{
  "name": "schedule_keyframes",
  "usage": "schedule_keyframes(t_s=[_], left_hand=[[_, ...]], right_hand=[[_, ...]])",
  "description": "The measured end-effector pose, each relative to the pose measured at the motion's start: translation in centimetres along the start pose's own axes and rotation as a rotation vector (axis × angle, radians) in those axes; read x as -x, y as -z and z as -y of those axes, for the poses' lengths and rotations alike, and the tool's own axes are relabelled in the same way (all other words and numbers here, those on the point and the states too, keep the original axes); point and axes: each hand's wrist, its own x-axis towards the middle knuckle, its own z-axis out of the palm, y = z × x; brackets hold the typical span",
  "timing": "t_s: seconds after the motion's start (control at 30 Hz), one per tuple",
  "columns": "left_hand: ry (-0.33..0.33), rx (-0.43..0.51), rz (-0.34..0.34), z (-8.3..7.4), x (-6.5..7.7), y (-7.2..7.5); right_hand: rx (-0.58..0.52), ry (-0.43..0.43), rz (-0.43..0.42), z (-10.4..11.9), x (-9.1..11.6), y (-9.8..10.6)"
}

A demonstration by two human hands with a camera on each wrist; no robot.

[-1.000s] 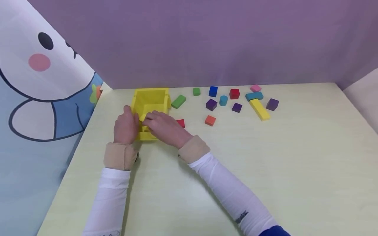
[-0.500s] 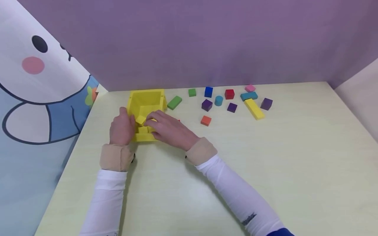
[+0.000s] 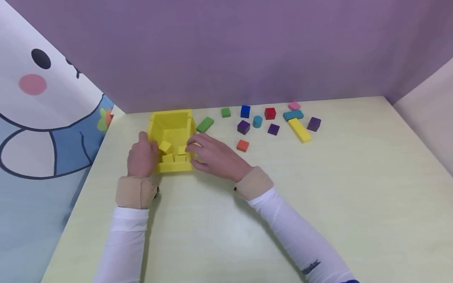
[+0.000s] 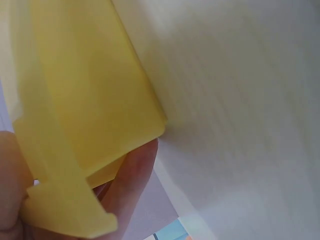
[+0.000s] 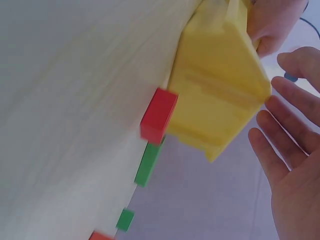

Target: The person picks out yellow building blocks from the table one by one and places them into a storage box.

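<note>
The left hand [image 3: 142, 158] grips the yellow bin [image 3: 172, 122] on the table's [image 3: 212, 224] left, blocks [image 3: 166, 147] inside — best held steady; the right hand [image 3: 218, 157], fingers loose and empty, should avoid bumping it.

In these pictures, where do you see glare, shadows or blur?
Head view: pale glare on the table, soft shadow beside the left sleeve; left wrist view: the yellow bin looks soft; right wrist view: the red block has blurred edges.

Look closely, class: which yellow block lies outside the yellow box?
The long yellow block, lying on the table with its far end beside the long teal block. The other visible yellow blocks are inside the yellow box.
</note>
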Motion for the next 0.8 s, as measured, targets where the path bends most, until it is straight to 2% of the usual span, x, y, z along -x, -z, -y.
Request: schedule_keyframes(t_s=[0.17, 0.33, 0.5, 0.8], left_hand=[[-0.019, 0.001, -0.005, 0.0, 0.0, -0.3], [-0.010, -0.011, -0.031, -0.1, 0.0, -0.2], [-0.003, 0.004, -0.002, -0.3, 0.1, -0.5], [-0.011, -0.004, -0.024, 0.0, 0.0, -0.7]], right_hand=[[-0.014, -0.090, 0.014, -1.4, 1.7, 0.3], [0.004, -0.182, 0.016, -3.0, 2.8, 0.7], [-0.005, -0.332, 0.090, -4.1, 4.5, 1.3], [-0.064, -0.476, 0.133, -5.7, 6.6, 1.9]])
